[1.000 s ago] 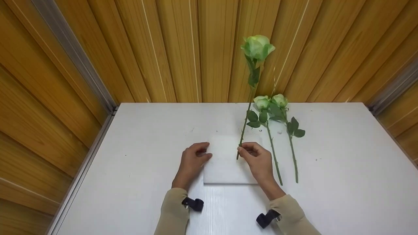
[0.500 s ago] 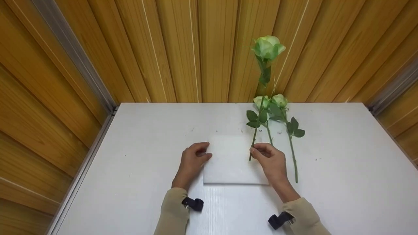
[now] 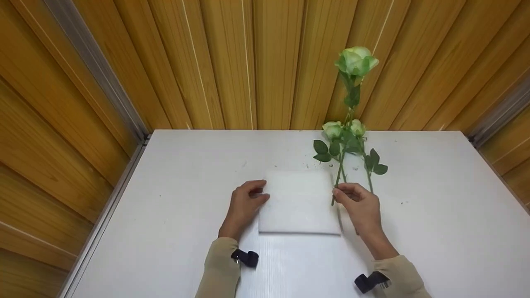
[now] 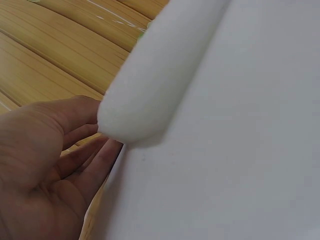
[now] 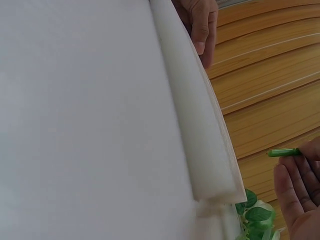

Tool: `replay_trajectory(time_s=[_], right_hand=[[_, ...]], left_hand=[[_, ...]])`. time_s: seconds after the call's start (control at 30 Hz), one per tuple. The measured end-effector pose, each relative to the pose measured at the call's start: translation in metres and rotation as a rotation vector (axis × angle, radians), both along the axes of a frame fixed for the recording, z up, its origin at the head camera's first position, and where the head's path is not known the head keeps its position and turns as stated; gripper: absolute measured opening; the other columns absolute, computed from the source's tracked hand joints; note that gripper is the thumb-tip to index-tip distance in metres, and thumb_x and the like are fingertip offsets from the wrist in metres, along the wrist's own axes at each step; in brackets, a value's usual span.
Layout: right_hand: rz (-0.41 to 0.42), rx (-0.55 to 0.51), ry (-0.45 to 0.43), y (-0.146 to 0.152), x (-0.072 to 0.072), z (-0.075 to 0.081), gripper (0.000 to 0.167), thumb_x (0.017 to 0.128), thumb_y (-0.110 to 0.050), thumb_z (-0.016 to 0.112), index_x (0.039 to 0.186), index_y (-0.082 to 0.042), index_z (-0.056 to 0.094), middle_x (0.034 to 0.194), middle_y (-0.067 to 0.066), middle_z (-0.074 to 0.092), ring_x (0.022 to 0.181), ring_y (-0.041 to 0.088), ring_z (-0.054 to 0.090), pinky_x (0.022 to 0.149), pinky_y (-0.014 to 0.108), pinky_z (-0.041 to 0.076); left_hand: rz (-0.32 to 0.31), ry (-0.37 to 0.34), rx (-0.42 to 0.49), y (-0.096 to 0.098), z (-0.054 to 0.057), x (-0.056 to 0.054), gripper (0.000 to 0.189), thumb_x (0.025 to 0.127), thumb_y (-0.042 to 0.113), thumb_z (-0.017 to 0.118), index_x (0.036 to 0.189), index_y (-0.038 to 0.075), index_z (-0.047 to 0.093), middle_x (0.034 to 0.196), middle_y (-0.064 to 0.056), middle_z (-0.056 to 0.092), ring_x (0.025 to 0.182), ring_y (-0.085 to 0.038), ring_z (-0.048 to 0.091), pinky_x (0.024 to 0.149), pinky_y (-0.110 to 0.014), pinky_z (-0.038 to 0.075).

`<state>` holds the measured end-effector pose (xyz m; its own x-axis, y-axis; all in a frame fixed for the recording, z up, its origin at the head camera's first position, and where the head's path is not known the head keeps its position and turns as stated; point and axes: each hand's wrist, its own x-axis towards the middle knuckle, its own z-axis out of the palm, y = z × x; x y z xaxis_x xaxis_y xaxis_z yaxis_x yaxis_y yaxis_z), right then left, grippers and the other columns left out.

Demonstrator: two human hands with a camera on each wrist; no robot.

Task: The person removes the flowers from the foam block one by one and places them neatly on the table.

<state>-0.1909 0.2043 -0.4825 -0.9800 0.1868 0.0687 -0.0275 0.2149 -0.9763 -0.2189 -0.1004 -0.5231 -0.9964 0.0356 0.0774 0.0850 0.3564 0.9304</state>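
A pale green rose [image 3: 356, 61] stands up from my right hand [image 3: 359, 205], which pinches its stem near the cut lower end. In the right wrist view the stem's end [image 5: 283, 152] sticks out past the thumb and fingers. The rose is held in the air, slightly tilted, near the right edge of a thick white foam sheet [image 3: 298, 207]. At the sheet's left edge rests my left hand [image 3: 243, 203], thumb and forefinger apart. In the left wrist view its fingers [image 4: 82, 112] touch the side of the foam [image 4: 150, 85].
Two more pale roses, a left one [image 3: 332, 129] and a right one [image 3: 357, 128], lie on the white table [image 3: 190, 174] with heads by the back edge. My right hand partly hides their stems. Wood-look panels [image 3: 273, 62] rise behind the table.
My right hand has moved to the right with the rose, from above the foam sheet to its right edge. The left hand has stayed in place.
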Motion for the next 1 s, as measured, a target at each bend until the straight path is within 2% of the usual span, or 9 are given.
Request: replay_trajectory(time_s=[0.23, 0.47, 0.7, 1.0], right_hand=[[-0.031, 0.055, -0.006, 0.022, 0.001, 0.002, 0.025, 0.097, -0.013, 0.081, 0.115, 0.002, 0.076, 0.096, 0.007, 0.079, 0.086, 0.014, 0.075, 0.081, 0.021, 0.058], [-0.058, 0.078, -0.022, 0.043, 0.004, 0.006, 0.033, 0.097, -0.021, 0.082, 0.119, 0.003, 0.074, 0.098, 0.003, 0.080, 0.087, 0.011, 0.075, 0.083, 0.018, 0.056], [-0.076, 0.109, -0.039, 0.062, 0.007, 0.008, 0.035, 0.098, -0.023, 0.081, 0.120, 0.002, 0.074, 0.098, 0.001, 0.080, 0.087, 0.008, 0.075, 0.082, 0.020, 0.058], [-0.076, 0.100, -0.061, 0.085, 0.010, 0.008, 0.038, 0.098, -0.023, 0.081, 0.122, 0.005, 0.072, 0.097, -0.002, 0.080, 0.086, 0.009, 0.076, 0.086, 0.015, 0.056]], left_hand=[[-0.005, 0.006, -0.008, 0.001, 0.001, -0.001, 0.040, 0.095, 0.008, 0.080, 0.135, 0.006, 0.072, 0.126, -0.010, 0.071, 0.118, -0.025, 0.067, 0.102, -0.038, 0.055], [-0.014, 0.017, -0.004, 0.000, 0.001, -0.001, 0.041, 0.095, 0.007, 0.080, 0.135, 0.005, 0.072, 0.125, -0.011, 0.071, 0.117, -0.026, 0.067, 0.102, -0.039, 0.055], [-0.010, 0.007, 0.004, 0.000, 0.002, -0.001, 0.041, 0.095, 0.006, 0.080, 0.135, 0.004, 0.071, 0.125, -0.010, 0.071, 0.117, -0.025, 0.067, 0.101, -0.037, 0.056], [-0.004, 0.000, 0.025, 0.000, 0.001, 0.000, 0.041, 0.094, 0.005, 0.081, 0.134, 0.004, 0.072, 0.125, -0.012, 0.071, 0.116, -0.027, 0.068, 0.099, -0.035, 0.057]])
